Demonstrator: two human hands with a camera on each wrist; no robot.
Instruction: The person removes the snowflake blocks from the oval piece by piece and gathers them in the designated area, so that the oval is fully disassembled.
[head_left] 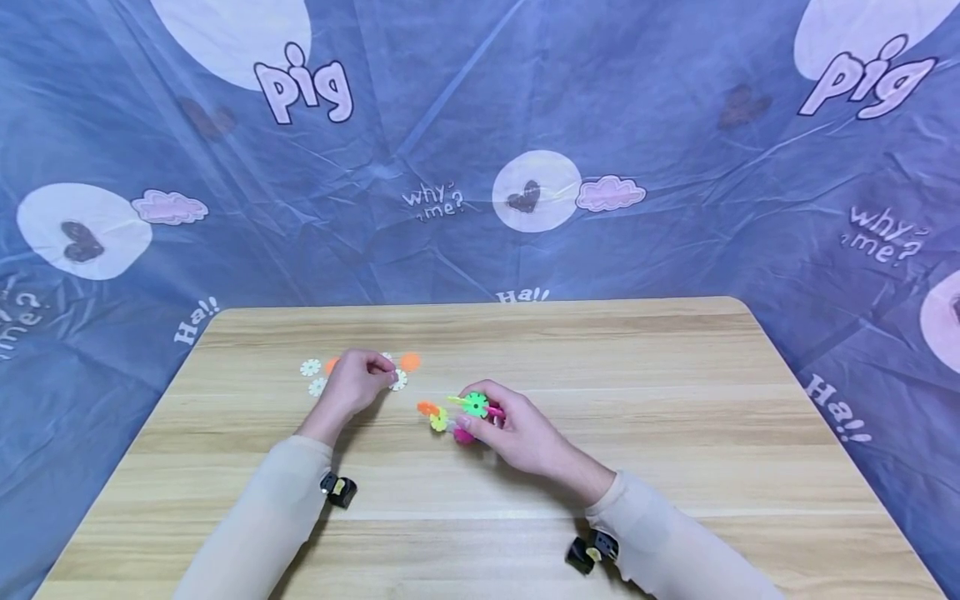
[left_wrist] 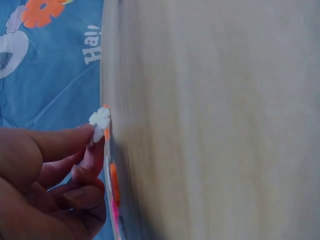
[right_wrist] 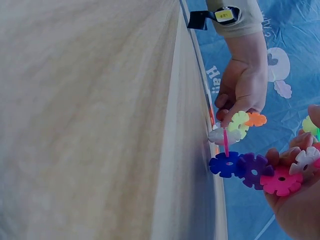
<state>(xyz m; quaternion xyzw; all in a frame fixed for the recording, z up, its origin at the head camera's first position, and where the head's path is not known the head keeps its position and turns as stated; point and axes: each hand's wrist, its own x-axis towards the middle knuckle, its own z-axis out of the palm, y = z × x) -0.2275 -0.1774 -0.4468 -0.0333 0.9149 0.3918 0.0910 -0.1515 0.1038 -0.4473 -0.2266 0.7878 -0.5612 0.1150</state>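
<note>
My left hand (head_left: 352, 385) is over the far left part of the table, pinching a white snowflake building disc (left_wrist: 101, 120) between thumb and fingertip. Right of it, my right hand (head_left: 528, 433) holds a linked chain of snowflake discs. In the right wrist view the chain shows a pink disc (right_wrist: 281, 181) by the fingers, then a purple disc (right_wrist: 254, 171), a blue disc (right_wrist: 227, 164), a clear one, a yellow one and an orange disc (right_wrist: 256, 119) at its end. A green disc (head_left: 476, 405) is on the chain's upper side. My palm and fingers hide part of it.
Loose discs lie around my left hand: white discs (head_left: 311, 367) on its left and an orange disc (head_left: 410, 362) beyond its fingertips. The wooden table (head_left: 637, 375) meets a blue printed cloth (head_left: 465, 108) at the back and sides.
</note>
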